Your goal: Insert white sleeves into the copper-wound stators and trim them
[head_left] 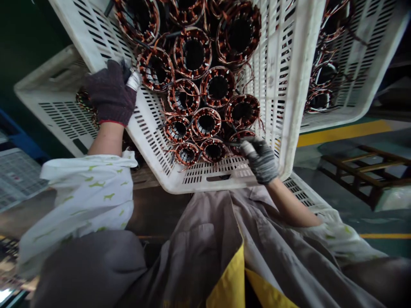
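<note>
A white plastic crate [289, 107] with slotted walls stands before me, holding several rows of copper-wound motor stators [206, 122]. My left hand [112, 92], in a dark purple glove with white tape on the thumb, is closed over the crate's left rim. Inside the front right corner, my right hand [260, 158], in a grey knitted glove with a taped digit, has its fingers bent onto a stator [242, 134]. The glove covers part of that stator, and the fingertips are dark and slightly blurred. Loose copper leads stick out around the stators.
Another white crate [359, 85] with stators is at the right. Beneath and to the left sits a further white crate [54, 94] with wound parts in it. A wooden frame [369, 171] lies on the floor at right, near a yellow floor stripe [346, 131].
</note>
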